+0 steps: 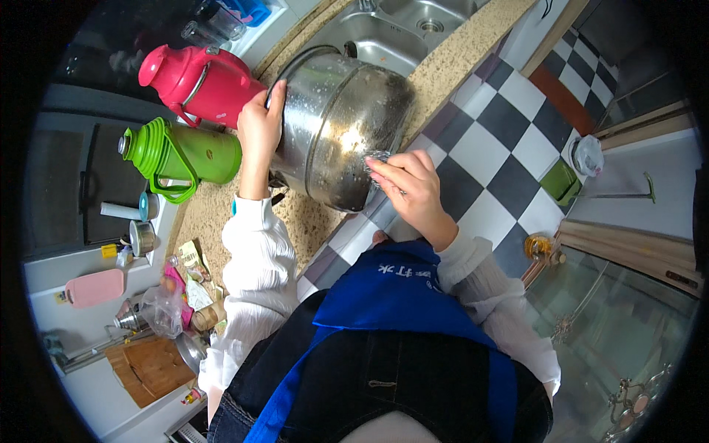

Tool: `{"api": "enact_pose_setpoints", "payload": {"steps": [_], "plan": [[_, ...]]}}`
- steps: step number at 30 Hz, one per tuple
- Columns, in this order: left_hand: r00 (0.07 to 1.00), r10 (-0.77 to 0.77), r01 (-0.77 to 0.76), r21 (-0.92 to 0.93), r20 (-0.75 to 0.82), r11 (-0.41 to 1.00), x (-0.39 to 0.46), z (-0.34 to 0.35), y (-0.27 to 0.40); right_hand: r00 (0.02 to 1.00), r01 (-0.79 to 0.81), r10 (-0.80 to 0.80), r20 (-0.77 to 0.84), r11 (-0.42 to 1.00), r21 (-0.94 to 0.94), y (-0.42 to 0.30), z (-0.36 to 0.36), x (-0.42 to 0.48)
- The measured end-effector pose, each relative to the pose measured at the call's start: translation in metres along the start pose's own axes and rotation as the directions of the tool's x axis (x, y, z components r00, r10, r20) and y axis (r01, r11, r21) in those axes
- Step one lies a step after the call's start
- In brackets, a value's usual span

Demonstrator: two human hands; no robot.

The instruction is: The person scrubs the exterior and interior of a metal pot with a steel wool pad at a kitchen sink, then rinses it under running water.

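A large stainless-steel pot [332, 127] lies tipped on its side at the counter's edge, its rim toward the window side and its base toward me. Water drops cover its wall. My left hand [261, 124] grips the pot at its rim, the thumb lying on the outer wall. In my right hand [410, 185] is a steel wool scourer [376, 160], pressed to the pot near its base. The fingers partly hide the scourer. The inside of the pot faces away from me.
A pink thermos flask [221, 88] and a green thermos flask [207, 152] stand left of the pot on the speckled countertop [299, 221]. Beyond it is a double steel sink [382, 41]. Packets and a clear plastic bag [162, 313] lie farther along. Checkered floor tiles [487, 144] extend at right.
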State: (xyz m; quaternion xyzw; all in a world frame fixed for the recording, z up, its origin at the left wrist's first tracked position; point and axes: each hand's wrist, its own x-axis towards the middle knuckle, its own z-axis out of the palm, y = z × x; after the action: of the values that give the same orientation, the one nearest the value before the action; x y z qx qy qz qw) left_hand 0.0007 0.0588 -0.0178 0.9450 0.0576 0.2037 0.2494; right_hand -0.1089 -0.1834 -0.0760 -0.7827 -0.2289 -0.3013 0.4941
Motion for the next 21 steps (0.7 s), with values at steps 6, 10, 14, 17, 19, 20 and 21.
{"api": "enact_pose_setpoints", "payload": {"steps": [6,10,14,17,19,20,21], "plan": [[0.999,-0.037,0.037,-0.041,0.015,0.998,-0.010,-0.009,0.010,0.995,0.028,-0.035,-0.094,0.997,-0.075,0.040,0.000,0.026],[0.998,-0.046,0.047,-0.023,0.045,0.999,-0.009,-0.011,0.009,0.995,0.101,-0.100,0.029,0.994,-0.036,0.009,-0.003,0.016],[0.998,-0.043,0.044,-0.008,0.035,0.999,-0.010,-0.011,0.011,0.998,-0.006,0.002,-0.066,0.999,-0.049,0.038,-0.004,0.030],[0.999,0.033,-0.033,-0.035,-0.019,0.999,-0.004,-0.002,0.001,0.998,0.059,-0.058,0.036,0.998,-0.020,0.014,-0.005,0.014],[1.000,0.000,0.000,-0.036,0.011,0.999,-0.006,-0.006,0.003,0.993,0.120,-0.118,0.024,0.984,-0.129,0.033,-0.011,0.026],[0.998,-0.044,0.045,-0.035,0.038,0.998,-0.007,-0.009,0.009,0.999,-0.040,0.036,-0.032,0.989,-0.144,0.036,-0.012,0.035],[1.000,-0.020,0.021,-0.049,0.021,0.999,-0.011,-0.008,0.004,0.995,-0.101,0.098,-0.035,0.989,-0.109,0.036,-0.010,0.034]]}}
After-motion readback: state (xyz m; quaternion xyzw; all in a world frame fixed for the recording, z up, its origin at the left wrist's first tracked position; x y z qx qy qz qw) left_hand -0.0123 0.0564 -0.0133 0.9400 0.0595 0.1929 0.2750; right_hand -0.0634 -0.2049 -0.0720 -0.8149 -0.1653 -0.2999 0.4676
